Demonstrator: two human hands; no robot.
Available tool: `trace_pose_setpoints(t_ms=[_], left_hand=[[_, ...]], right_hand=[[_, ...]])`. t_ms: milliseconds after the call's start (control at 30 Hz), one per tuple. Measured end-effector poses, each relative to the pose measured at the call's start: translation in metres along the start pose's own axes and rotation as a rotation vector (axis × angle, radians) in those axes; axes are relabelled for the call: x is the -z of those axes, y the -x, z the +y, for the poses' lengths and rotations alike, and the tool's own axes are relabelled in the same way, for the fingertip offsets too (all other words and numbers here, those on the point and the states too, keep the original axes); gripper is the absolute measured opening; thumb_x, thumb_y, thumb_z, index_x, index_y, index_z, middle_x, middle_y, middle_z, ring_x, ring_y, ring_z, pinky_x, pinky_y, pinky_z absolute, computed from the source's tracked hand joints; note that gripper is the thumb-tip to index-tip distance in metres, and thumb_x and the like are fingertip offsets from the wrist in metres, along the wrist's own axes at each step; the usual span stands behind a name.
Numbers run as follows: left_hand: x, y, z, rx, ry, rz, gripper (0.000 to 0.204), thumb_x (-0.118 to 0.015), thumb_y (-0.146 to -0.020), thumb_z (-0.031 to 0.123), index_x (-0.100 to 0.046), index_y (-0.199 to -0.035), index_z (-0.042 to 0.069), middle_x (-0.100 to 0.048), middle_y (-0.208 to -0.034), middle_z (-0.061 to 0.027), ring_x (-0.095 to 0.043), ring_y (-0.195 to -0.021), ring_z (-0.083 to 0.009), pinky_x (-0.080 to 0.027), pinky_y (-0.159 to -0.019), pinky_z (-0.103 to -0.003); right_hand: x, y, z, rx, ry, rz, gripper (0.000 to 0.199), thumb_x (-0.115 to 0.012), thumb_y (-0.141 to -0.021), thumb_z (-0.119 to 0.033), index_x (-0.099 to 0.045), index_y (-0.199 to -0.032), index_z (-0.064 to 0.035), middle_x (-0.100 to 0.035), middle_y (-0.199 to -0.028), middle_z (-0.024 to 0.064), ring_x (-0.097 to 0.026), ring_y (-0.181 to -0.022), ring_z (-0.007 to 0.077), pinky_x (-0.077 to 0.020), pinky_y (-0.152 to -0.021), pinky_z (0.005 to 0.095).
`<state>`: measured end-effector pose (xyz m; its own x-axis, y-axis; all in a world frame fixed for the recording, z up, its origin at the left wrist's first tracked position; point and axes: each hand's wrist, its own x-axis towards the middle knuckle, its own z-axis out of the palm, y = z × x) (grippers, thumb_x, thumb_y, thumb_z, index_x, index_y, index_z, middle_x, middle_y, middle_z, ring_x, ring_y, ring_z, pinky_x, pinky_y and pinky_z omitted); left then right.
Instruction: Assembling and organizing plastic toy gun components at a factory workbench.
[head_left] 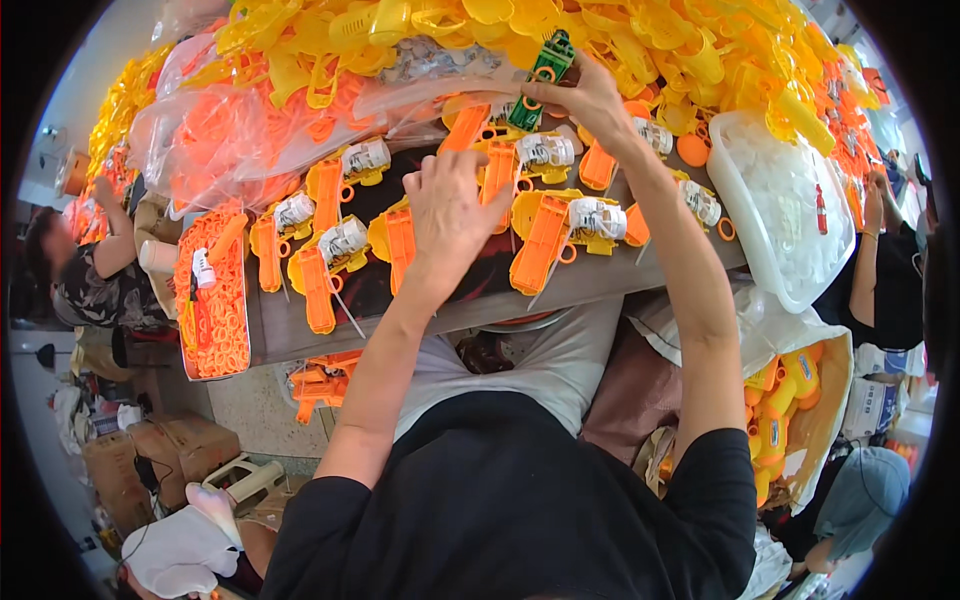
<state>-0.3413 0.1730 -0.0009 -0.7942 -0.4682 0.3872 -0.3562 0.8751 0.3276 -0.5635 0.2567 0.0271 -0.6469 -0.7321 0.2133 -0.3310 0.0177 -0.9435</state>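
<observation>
My right hand [595, 100], at the far side of the table, grips a long green tool [541, 84] with a dark end; its exact kind is unclear. Small orange rings show against it. My left hand [450, 200] lies palm down over the middle of the table, fingers bent and apart, thumb beside an orange and yellow toy gun half [498, 172]. Whether it touches that part is hard to see. More such toy gun halves with white printed cylinders lie in rows, one [540, 240] right of my left hand and another [315, 285] to its left.
Yellow plastic parts [480, 20] heap along the back, beside bagged orange parts [240, 140]. A box of orange rings [218, 340] stands at left, a white tub [770, 200] of translucent pieces at right. Below it, a sack [830, 400] holds yellow-orange parts. Other people sit nearby.
</observation>
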Motion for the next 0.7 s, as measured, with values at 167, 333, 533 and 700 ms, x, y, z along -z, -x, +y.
trace_pose_setpoints(t_ms=[167,333,533,700], left_hand=[[-0.006,0.047,0.042,-0.127,0.085,-0.024,0.063,-0.080,-0.073,0.041,-0.059,-0.119,0.004,-0.058,-0.109,-0.0123,-0.052,-0.104,-0.0284,-0.037,-0.090,-0.042],[-0.026,0.051,0.051,-0.063,0.011,-0.021,0.066,-0.082,-0.067,0.041,-0.055,-0.113,0.002,-0.055,-0.105,-0.0113,-0.049,-0.101,-0.0275,-0.035,-0.087,-0.042],[-0.027,0.042,0.056,-0.110,-0.042,-0.053,0.053,-0.082,-0.066,0.038,-0.061,-0.098,0.002,-0.058,-0.095,-0.0113,-0.052,-0.096,-0.0269,-0.036,-0.086,-0.041],[-0.030,0.041,0.058,-0.125,-0.060,-0.030,0.040,-0.079,-0.067,0.028,-0.060,-0.090,0.001,-0.060,-0.087,-0.0131,-0.055,-0.088,-0.0298,-0.037,-0.084,-0.043]], right_hand=[[0.016,0.050,-0.038,-0.038,-0.048,-0.156,0.050,-0.081,-0.086,-0.021,-0.058,-0.125,-0.0003,-0.069,-0.099,0.0042,-0.068,-0.092,0.0112,-0.0570,-0.079,0.0265],[0.024,0.077,-0.038,-0.187,0.191,-0.213,0.054,-0.082,-0.085,-0.023,-0.058,-0.127,0.0003,-0.071,-0.103,0.0049,-0.069,-0.093,0.0116,-0.0595,-0.082,0.0302],[0.017,0.091,-0.020,-0.172,0.056,-0.107,0.046,-0.083,-0.085,-0.021,-0.060,-0.119,-0.0006,-0.071,-0.103,0.0047,-0.070,-0.093,0.0123,-0.0601,-0.080,0.0290],[0.009,0.090,-0.013,-0.048,0.167,-0.092,0.044,-0.082,-0.084,-0.021,-0.060,-0.117,-0.0014,-0.072,-0.095,0.0052,-0.068,-0.083,0.0101,-0.0560,-0.069,0.0265]])
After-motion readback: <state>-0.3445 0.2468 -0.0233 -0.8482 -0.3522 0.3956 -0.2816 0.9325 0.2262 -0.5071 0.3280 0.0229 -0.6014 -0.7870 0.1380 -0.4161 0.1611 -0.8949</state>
